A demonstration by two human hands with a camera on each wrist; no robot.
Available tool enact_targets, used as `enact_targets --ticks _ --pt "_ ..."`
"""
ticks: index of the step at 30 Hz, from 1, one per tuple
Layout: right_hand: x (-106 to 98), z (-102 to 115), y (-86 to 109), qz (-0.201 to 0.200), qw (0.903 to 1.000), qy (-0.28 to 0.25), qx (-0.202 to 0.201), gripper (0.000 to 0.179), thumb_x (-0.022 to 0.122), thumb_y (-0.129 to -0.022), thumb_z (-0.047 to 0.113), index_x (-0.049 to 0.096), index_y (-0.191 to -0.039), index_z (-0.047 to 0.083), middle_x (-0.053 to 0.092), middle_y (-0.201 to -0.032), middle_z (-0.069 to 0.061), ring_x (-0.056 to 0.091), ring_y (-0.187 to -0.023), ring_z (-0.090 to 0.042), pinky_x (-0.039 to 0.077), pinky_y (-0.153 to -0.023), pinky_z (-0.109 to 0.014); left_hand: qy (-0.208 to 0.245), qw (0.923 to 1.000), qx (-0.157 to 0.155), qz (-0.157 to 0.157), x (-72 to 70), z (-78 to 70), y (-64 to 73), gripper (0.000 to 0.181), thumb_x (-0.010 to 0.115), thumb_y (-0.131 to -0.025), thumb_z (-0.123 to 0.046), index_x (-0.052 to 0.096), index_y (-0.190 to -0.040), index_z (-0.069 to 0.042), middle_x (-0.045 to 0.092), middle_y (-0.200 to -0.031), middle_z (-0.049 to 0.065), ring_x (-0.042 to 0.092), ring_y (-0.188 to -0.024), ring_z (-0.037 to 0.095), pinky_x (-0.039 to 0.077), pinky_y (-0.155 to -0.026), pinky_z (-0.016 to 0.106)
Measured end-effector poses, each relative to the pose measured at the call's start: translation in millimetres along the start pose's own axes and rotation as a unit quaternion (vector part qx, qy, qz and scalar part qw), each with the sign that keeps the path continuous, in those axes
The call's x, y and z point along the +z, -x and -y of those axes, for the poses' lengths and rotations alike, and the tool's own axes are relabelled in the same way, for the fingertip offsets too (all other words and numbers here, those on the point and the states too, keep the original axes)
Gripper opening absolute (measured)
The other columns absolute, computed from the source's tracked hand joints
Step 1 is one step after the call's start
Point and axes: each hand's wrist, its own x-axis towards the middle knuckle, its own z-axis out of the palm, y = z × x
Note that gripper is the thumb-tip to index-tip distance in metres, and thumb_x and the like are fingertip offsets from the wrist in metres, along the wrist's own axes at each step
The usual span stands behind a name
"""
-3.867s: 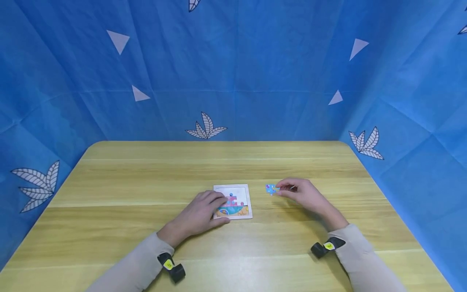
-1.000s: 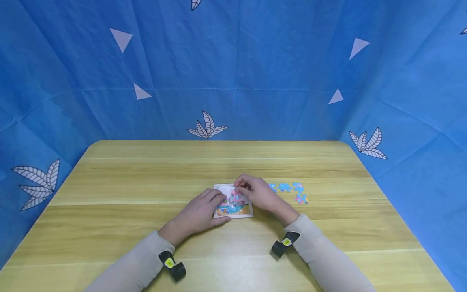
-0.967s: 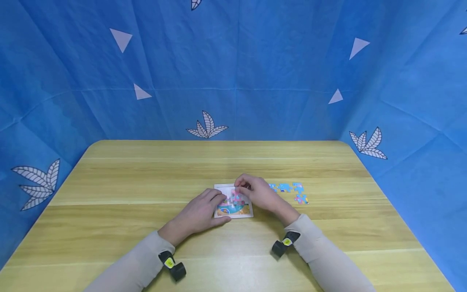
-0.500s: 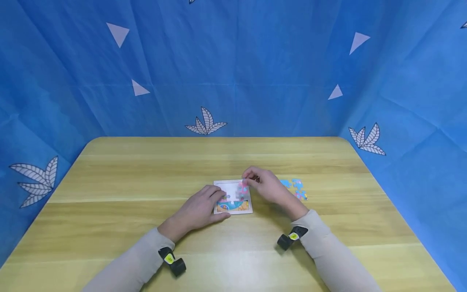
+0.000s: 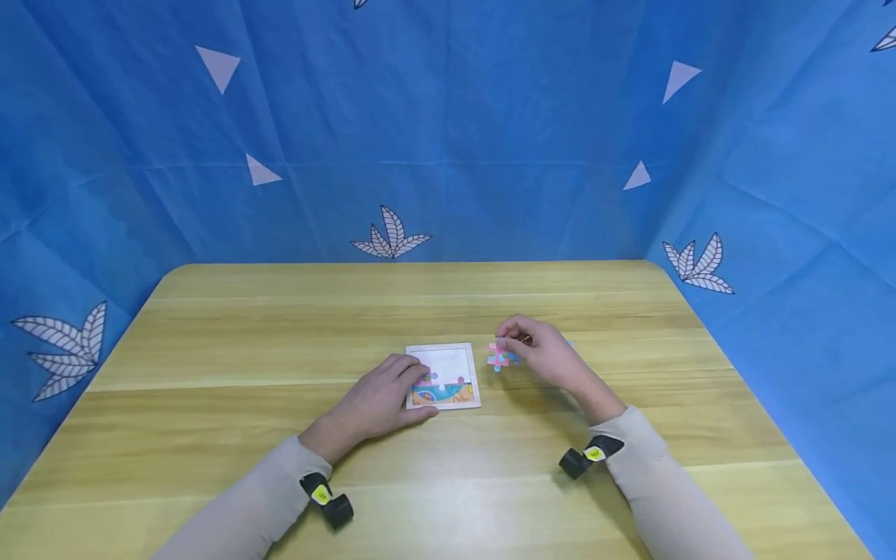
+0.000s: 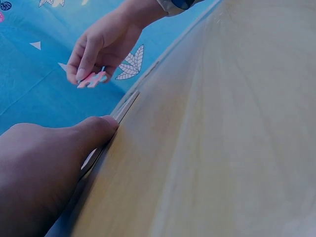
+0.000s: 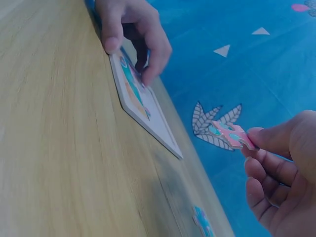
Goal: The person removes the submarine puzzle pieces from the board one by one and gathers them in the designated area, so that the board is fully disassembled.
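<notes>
Now pink puzzle piece (image 5: 498, 357) pinched, right hand (image 5: 544, 359) fingers (image 7: 276, 136)

I'm sitting in what looks like a staged recording booth, not a lived-in room. A blue fabric backdrop (image 5: 448, 132) with creases, printed with white leaves and triangles, wraps round three sides of my wooden table (image 5: 280, 327), closing off any view of a room behind. The table is light, wood-grained, with rounded corners. A small black camera unit with a yellow sticker is strapped at each of my wrists, left wrist camera (image 5: 326, 500) and right wrist camera (image 5: 585, 457), over beige sleeves. No furniture, appliances or wall fittings show beyond the cloth.
</notes>
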Motion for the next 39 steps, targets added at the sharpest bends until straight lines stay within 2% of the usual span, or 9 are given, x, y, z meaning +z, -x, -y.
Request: enact_targets --ticks 6,15,18,23,29,34,39 --pt "-6 -5 4.2 -0.009 0.9999 -0.006 0.002 0.013 0.062 -0.098 0.019 0.065 -0.104 0.008 0.065 -0.090 -0.001 0.058 -0.080 -0.024 0.049 -0.069 -0.035 0.003 1.0000 -0.008 0.000 0.8 2.9 2.2 0.069 0.065 -0.086 -0.058 0.059 -0.129 -0.004 0.054 -0.128 0.008 0.050 -0.119 0.023 0.043 -0.104 0.036" --pt "-17 -10 5.8 -0.025 0.9997 0.003 0.004 0.012 0.064 -0.097 0.019 0.066 -0.103 0.010 0.064 -0.086 -0.002 0.054 -0.074 -0.020 0.047 -0.063 -0.029 0.002 0.9999 -0.010 0.001 2.7 2.7 3.8 0.070 0.064 -0.087 -0.059 0.059 -0.130 -0.005 0.054 -0.129 0.008 0.050 -0.119 0.022 0.042 -0.105 0.036" --pt "-22 -12 5.4 -0.026 0.9996 0.003 0.008 0.012 0.064 -0.097 0.020 0.066 -0.103 0.010 0.063 -0.086 -0.002 0.054 -0.074 -0.024 0.046 -0.062 -0.029 0.001 0.9999 -0.011 0.000 1.8 2.2 2.3 0.069 0.064 -0.087 -0.059 0.059 -0.130 -0.005 0.054 -0.129 0.007 0.050 -0.119 0.022 0.043 -0.105 0.036" --pt "-27 -16 7.4 -0.013 0.9997 -0.012 0.017 0.015 0.063 -0.097 0.020 0.065 -0.105 0.008 0.064 -0.089 -0.004 0.057 -0.079 -0.035 0.046 -0.062 -0.028 0.008 0.9997 -0.020 0.015 -0.7 0.6 1.3 0.070 0.064 -0.087 -0.060 0.058 -0.131 -0.006 0.053 -0.129 0.008 0.049 -0.120 0.022 0.041 -0.106 0.037" --pt "-34 -26 10.6 0.007 0.9997 -0.008 0.024 0.018 0.063 -0.097 0.024 0.066 -0.106 0.009 0.066 -0.093 -0.003 0.060 -0.085 -0.034 0.048 -0.065 -0.030 0.011 0.9992 -0.027 0.029 2.5 0.3 3.1 0.072 0.061 -0.087 -0.062 0.057 -0.133 -0.006 0.053 -0.131 0.007 0.048 -0.122 0.022 0.042 -0.106 0.037" --pt "-42 -36 9.4 0.024 0.9994 -0.004 0.025 0.018 0.060 -0.099 0.021 0.067 -0.108 0.006 0.065 -0.093 -0.004 0.057 -0.082 -0.036 0.048 -0.065 -0.033 0.000 0.9995 -0.024 0.020 5.0 1.4 2.4 0.071 0.060 -0.087 -0.063 0.058 -0.132 -0.007 0.053 -0.130 0.006 0.049 -0.121 0.021 0.042 -0.105 0.035" --pt "-48 -44 7.8 0.041 0.9987 -0.015 0.024 0.012 0.062 -0.098 0.015 0.067 -0.102 0.005 0.064 -0.088 -0.010 0.054 -0.076 -0.033 0.048 -0.065 -0.038 -0.002 0.9996 -0.022 0.016 2.8 2.0 1.9 0.070 0.061 -0.087 -0.062 0.058 -0.131 -0.007 0.053 -0.130 0.006 0.049 -0.121 0.021 0.042 -0.105 0.035"
